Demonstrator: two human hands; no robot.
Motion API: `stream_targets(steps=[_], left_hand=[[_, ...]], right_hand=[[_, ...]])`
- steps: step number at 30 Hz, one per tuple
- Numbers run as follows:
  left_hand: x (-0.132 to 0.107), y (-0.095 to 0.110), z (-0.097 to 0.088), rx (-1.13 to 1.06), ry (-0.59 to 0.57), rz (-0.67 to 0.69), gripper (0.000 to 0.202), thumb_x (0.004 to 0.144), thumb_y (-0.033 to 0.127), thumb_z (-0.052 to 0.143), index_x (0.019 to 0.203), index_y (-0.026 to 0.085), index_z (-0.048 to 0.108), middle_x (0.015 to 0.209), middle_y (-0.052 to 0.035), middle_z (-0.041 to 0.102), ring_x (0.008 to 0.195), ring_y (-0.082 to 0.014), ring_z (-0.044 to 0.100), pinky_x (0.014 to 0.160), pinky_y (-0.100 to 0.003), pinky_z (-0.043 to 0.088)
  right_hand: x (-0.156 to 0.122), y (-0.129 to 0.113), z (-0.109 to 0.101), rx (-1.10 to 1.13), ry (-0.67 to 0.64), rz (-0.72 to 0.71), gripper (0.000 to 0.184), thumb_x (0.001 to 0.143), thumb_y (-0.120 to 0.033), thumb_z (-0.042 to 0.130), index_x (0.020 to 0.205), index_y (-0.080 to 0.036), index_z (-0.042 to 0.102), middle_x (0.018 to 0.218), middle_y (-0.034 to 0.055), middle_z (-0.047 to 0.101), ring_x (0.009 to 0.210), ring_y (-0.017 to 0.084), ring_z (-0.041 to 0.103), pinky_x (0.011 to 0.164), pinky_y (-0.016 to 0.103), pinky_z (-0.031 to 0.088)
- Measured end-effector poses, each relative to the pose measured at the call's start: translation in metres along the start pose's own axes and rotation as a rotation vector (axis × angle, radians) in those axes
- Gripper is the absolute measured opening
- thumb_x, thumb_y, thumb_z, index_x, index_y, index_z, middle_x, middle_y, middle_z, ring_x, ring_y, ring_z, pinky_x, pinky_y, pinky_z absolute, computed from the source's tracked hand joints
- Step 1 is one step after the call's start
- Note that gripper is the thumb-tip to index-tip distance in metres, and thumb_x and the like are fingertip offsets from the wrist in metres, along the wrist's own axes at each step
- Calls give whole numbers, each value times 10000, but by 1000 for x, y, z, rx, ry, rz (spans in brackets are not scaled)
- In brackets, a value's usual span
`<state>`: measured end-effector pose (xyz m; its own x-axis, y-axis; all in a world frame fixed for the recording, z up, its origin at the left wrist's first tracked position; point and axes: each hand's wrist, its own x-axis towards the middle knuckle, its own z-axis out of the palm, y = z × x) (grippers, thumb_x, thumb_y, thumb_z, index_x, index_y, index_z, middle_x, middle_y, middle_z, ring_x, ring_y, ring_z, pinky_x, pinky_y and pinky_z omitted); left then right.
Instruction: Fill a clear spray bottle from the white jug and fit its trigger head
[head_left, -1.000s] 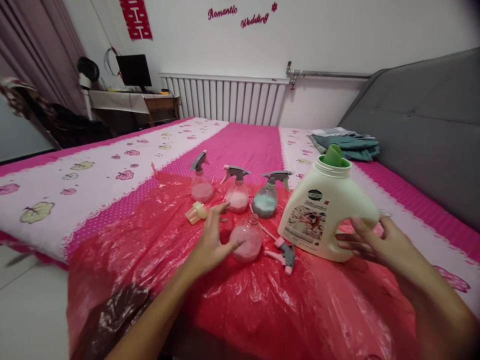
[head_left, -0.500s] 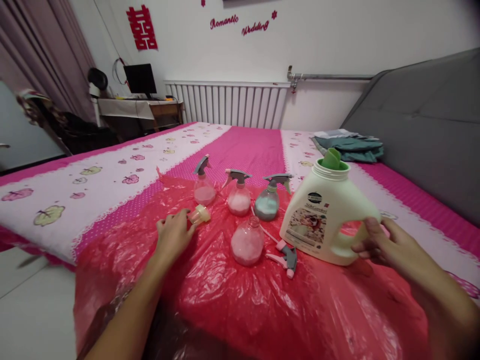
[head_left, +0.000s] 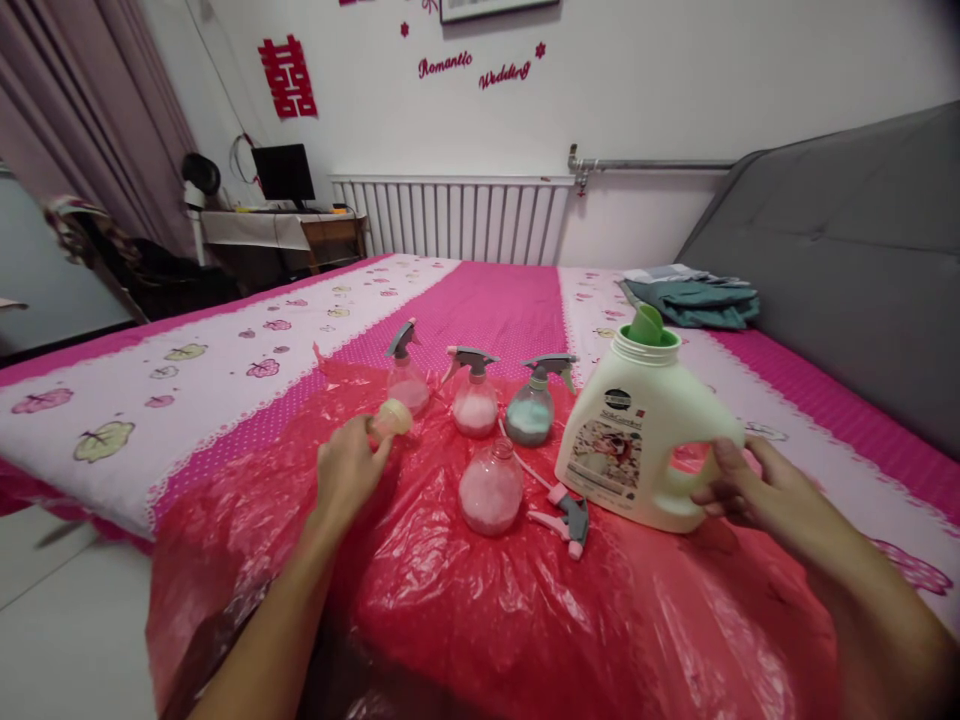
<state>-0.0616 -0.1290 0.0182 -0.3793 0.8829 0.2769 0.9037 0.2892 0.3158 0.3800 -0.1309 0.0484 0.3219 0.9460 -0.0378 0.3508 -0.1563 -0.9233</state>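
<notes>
My left hand (head_left: 349,470) is closed around a pale yellow, see-through cap (head_left: 392,417) above the red plastic sheet (head_left: 435,600). My right hand (head_left: 757,490) grips the handle of a cream detergent jug (head_left: 607,440), which stands uncapped with a green spout (head_left: 646,326) in its neck. Between the hands sits an open round spray bottle (head_left: 491,492) with pinkish, foamy contents. Its pink and grey trigger head (head_left: 574,520) lies beside it, against the jug's base. Behind are three bottles with triggers on: two pinkish ones (head_left: 475,408) (head_left: 407,385) and a teal one (head_left: 529,412).
The red sheet covers the near part of a bed with a pink and white patterned cover (head_left: 510,300). Folded clothes (head_left: 694,297) lie at the back right, by the grey headboard (head_left: 840,220). A radiator (head_left: 457,220) and a desk with a monitor (head_left: 283,175) stand beyond.
My left hand has turned the cap slightly and raised it a little. The jug stays in my right hand, and the view has tilted up slightly.
</notes>
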Motion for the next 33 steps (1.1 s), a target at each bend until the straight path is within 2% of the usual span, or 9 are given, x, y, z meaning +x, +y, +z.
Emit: stream_targets(steps=[2, 5, 9, 13, 17, 22, 25, 28, 33], left_hand=[[0, 4, -16, -174, 101, -33, 346, 983, 430, 520, 1146, 155, 653, 1133, -177, 748, 1000, -354, 724, 816, -435, 537], [-3, 10, -51, -508, 215, 34, 442, 969, 502, 571, 1272, 184, 615, 1119, -111, 726, 947, -295, 722, 774, -407, 573], [-8, 29, -104, -812, 352, 348, 320, 1011, 436, 592, 1285, 271, 581, 1141, -11, 682, 909, -204, 686, 865, -405, 593], [-6, 76, -133, -702, 274, 549, 296, 1003, 405, 599, 1273, 285, 589, 1061, -13, 689, 897, -206, 685, 798, -378, 572], [0, 139, -130, -521, 179, 758, 311, 986, 395, 555, 1224, 206, 622, 952, -22, 697, 821, -185, 645, 741, -334, 524], [7, 192, -118, -411, 172, 866, 351, 1015, 432, 529, 1256, 190, 612, 1088, -60, 719, 925, -221, 669, 832, -376, 524], [7, 205, -117, -314, 178, 896, 351, 1026, 442, 535, 1273, 204, 610, 1138, -64, 706, 949, -237, 675, 844, -388, 522], [6, 209, -118, -197, 149, 921, 339, 1033, 450, 542, 1253, 204, 621, 1144, -68, 716, 933, -240, 672, 811, -374, 508], [2, 214, -118, -104, 95, 922, 286, 1010, 476, 608, 1112, 211, 645, 957, -34, 736, 806, -206, 657, 709, -313, 455]], right_hand=[[2, 2, 0, 7, -8, -5, 376, 899, -644, 627, 941, -280, 541, 614, 12, 689, 561, 221, 698, 591, 327, 555], [5, 4, -2, 31, -22, 13, 374, 902, -634, 644, 961, -278, 547, 635, 20, 709, 576, 224, 713, 631, 333, 575], [5, 1, -2, 86, -64, 34, 331, 919, -566, 666, 1030, -267, 578, 661, 47, 739, 603, 233, 740, 647, 325, 599], [-2, -7, -2, 125, -97, 52, 399, 917, -578, 692, 1163, -274, 619, 751, 84, 798, 740, 254, 803, 695, 318, 626], [-5, -11, -4, 132, -159, 44, 457, 908, -594, 714, 1215, -267, 627, 825, 97, 819, 848, 277, 831, 736, 331, 642], [0, -11, -9, 98, -257, -14, 642, 859, -681, 739, 1286, -228, 581, 822, 87, 814, 850, 283, 833, 764, 360, 655], [-1, -14, -9, 105, -283, -58, 759, 799, -728, 766, 1313, -208, 562, 814, 86, 817, 835, 289, 832, 740, 359, 653], [-3, -17, -7, 115, -309, -82, 762, 778, -731, 780, 1294, -211, 569, 823, 78, 820, 807, 273, 827, 713, 334, 644], [-2, -17, -6, 125, -305, -107, 744, 747, -705, 815, 1264, -212, 606, 769, 50, 804, 741, 263, 813, 686, 325, 630]])
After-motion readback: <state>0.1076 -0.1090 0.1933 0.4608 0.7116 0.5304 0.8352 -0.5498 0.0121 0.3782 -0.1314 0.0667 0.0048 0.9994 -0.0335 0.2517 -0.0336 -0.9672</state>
